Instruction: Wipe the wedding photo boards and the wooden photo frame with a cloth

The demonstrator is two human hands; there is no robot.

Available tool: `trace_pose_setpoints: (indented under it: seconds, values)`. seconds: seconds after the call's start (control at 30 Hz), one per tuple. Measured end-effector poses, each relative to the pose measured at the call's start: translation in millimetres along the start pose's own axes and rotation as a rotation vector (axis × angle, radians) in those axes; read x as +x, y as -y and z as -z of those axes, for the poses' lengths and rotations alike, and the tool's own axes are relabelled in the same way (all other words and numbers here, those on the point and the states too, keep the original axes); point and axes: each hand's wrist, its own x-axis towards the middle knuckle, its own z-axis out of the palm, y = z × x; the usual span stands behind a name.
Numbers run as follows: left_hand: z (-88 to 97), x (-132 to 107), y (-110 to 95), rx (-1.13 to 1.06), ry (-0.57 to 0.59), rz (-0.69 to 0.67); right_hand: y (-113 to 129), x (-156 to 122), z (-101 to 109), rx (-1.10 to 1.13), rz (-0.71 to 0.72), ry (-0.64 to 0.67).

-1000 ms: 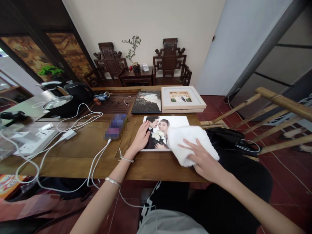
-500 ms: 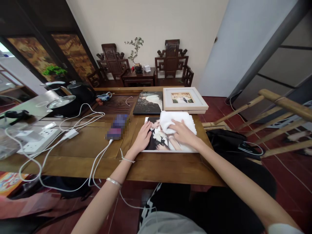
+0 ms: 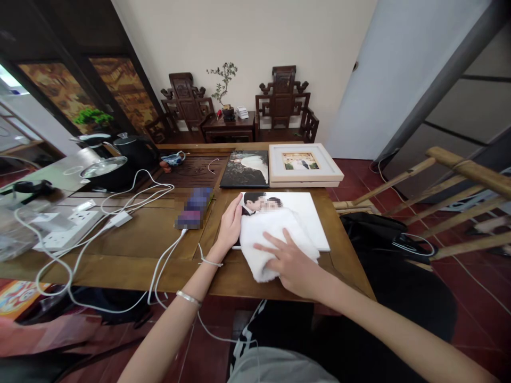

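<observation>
Nothing was gripped by the left hand, which was laid unclosed, fingers together, along the left edge of a white rectangular photo panel printed with a picture of two people. The right hand was pressed, fingers spread, on a folded white fluffy cloth; whether a fold was pinched by its thumb could not be told.

At the panel's left edge, the left hand had been turned from a flatter rest over the print, seen half a second earlier, more onto its side. The cloth had been drawn from the panel's far part to its near part, so the printed picture was largely hidden and the far right was bared. By this, it was judged, another stretch of the surface had been brought under the rubbing.

The panel lay flat on a brown wooden table, just right of the left hand and beneath the cloth, which was spread past the panel's near edge under the right hand's fingers.

Well left of the panel, a white rectangular power strip was set; nearer it, a blurred phone-like device was seen. Beyond the panel, a dark photo panel was placed, and just right of that, a pale wooden picture frame.
</observation>
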Motion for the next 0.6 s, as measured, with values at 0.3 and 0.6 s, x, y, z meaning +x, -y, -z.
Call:
trace_pose_setpoints:
  seconds: [0.3,0.6]
  values:
    - [-0.8,0.2,13.7,0.226,0.183,-0.046,-22.6,-63.5,7.8,0.055,-0.107,-0.111]
    - [1.5,-0.8,-2.6,-0.022,0.044,-0.046,-39.3,-17.7,-4.4,-0.083,-0.268,-0.299]
